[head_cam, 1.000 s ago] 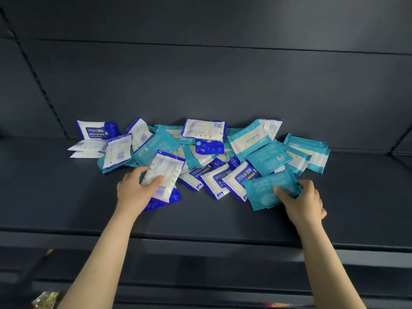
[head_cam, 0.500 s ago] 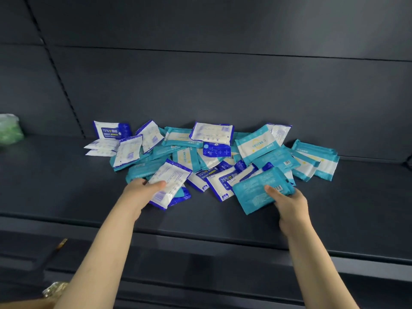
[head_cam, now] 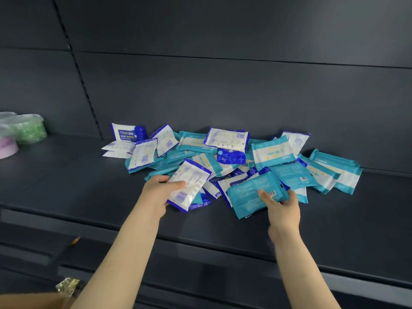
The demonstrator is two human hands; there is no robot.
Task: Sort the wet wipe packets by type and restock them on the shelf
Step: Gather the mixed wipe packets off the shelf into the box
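In the head view, a loose heap of mixed wet wipe packets [head_cam: 225, 150] lies on a dark grey metal shelf [head_cam: 66, 186], pushed towards the back.

At the heap's near left edge, a flat white foil packet with blue edges [head_cam: 191, 184] is grasped by the left hand [head_cam: 159, 192]. The thumb is laid across the printed face, and the other fingers are curled beneath, out of sight. Its long axis points away from the person, leaning slightly right, and it is held at its near end.

At the heap's near right edge, a soft teal plastic packet [head_cam: 249, 195] is pinched by the right hand [head_cam: 284, 208], thumb on top and fingers wrapped under the right end. Its long axis runs crosswise, from near left to far right. Whether either packet's far end rests on the heap cannot be told.

The coming move is judged to turn on sides. White-and-blue packets are clustered at the heap's far left and teal ones at its far right, with bare shelf beyond each — so each held packet is already on the side of its own kind, in the nearer hand.

Many packets are buried, so their types cannot be read, and the small print is blurred. Well left of the heap stand a film-wrapped green round tub [head_cam: 30, 128] and a pink one [head_cam: 6, 146], the latter cut off by the frame. Below and left of the heap, a crumpled gold object [head_cam: 68, 285] cannot be identified.
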